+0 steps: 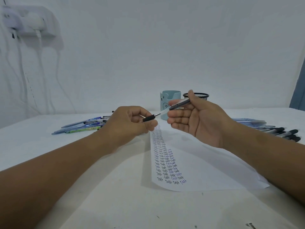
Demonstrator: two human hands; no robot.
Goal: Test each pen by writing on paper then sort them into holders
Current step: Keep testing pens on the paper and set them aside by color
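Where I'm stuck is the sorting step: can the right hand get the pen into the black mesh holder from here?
Probably yes. The right hand grips the pen just in front of the black mesh holder, whose open top looks unblocked. But the left hand pinches the pen's black grip and must let go first.

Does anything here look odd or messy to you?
Little. The paper lies askew on the table, its near corner curling up. Loose pens lie in piles on both sides; small dark marks dot the table's near edge.
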